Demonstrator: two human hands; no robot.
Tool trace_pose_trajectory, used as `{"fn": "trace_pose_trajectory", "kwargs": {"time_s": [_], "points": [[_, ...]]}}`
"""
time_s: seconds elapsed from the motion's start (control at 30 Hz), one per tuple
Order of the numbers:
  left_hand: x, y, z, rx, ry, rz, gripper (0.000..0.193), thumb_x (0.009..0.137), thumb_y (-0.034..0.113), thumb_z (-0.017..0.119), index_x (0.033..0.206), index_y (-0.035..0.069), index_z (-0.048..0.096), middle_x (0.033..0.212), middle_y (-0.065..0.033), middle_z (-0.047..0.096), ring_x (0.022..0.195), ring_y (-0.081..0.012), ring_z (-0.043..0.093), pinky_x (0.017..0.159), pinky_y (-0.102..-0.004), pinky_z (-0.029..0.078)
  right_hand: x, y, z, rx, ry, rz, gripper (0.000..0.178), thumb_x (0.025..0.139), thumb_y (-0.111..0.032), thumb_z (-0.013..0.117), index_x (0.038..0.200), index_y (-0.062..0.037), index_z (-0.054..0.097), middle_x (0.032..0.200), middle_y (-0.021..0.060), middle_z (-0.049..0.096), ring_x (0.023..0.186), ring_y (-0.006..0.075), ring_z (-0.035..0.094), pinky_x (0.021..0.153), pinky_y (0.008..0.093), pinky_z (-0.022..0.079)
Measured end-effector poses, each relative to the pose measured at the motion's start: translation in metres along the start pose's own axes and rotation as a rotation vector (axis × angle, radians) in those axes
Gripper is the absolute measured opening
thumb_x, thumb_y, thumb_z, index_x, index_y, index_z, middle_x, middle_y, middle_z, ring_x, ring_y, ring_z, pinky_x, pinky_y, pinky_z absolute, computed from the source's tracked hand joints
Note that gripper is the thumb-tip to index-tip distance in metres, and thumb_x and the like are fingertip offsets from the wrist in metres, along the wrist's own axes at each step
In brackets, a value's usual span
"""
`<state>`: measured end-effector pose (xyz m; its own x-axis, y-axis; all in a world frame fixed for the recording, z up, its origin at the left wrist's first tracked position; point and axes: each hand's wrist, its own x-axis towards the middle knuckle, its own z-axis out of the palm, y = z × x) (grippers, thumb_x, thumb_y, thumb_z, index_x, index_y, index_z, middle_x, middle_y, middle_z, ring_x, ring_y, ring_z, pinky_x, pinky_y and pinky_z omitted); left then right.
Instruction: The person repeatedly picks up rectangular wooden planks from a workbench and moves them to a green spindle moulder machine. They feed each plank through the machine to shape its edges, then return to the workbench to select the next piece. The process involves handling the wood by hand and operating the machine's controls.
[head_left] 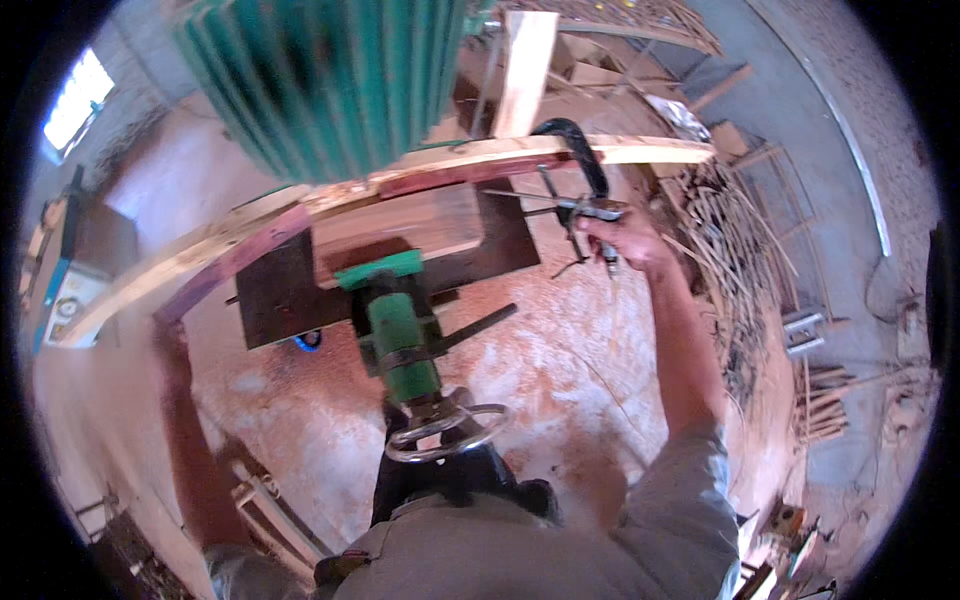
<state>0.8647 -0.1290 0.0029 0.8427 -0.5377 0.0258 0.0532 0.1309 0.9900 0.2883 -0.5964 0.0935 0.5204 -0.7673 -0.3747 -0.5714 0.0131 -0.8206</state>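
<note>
My left hand (172, 345), blurred, is at the near-left end of a reddish wooden strip (235, 258) and appears to grip it; its fingers are hard to make out. This strip runs along a long pale wooden rail (650, 150). My right hand (628, 240) is closed round an air blow gun (600, 210), whose thin nozzle points left towards the rail. A black C-clamp (582, 155) sits on the rail just beyond that hand. Between my arms, a wooden block (400, 232) lies on a dark metal plate (275, 290).
A green ribbed motor housing (320, 80) looms above the rail. Below the plate stand a green machine column (405, 340) and a metal handwheel (450, 432), close to my body. Sawdust covers the floor (560, 370). Piled sticks (725, 250) lie at the right.
</note>
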Motion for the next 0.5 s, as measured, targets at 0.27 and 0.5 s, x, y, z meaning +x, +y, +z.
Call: {"fn": "trace_pose_trajectory", "kwargs": {"time_s": [0.27,0.5], "points": [[0.025,0.015,0.041,-0.314,-0.007,-0.227,0.025,0.089,0.029,0.055,0.107,0.012,0.051,0.083,0.0019,0.053,0.067,-0.0067,0.050,0.055,-0.0180,0.042,0.012,0.027,-0.001,0.181,-0.028,0.011,0.026,0.073,-0.020,0.075,0.089,-0.0030,0.063,0.074,0.0038,0.062,0.063,0.0137,0.057,0.061,0.0281,0.045],[0.048,0.021,0.044,-0.218,0.218,-0.304,0.025,0.090,0.038,0.055,0.092,0.012,0.055,0.077,-0.0009,0.061,0.066,-0.0125,0.059,0.057,-0.0230,0.050,0.023,0.043,-0.010,0.004,-0.289,0.038,0.046,0.070,-0.019,0.072,0.108,0.0022,0.060,0.101,0.0060,0.062,0.092,0.0158,0.052,0.089,0.0309,0.037]]}}
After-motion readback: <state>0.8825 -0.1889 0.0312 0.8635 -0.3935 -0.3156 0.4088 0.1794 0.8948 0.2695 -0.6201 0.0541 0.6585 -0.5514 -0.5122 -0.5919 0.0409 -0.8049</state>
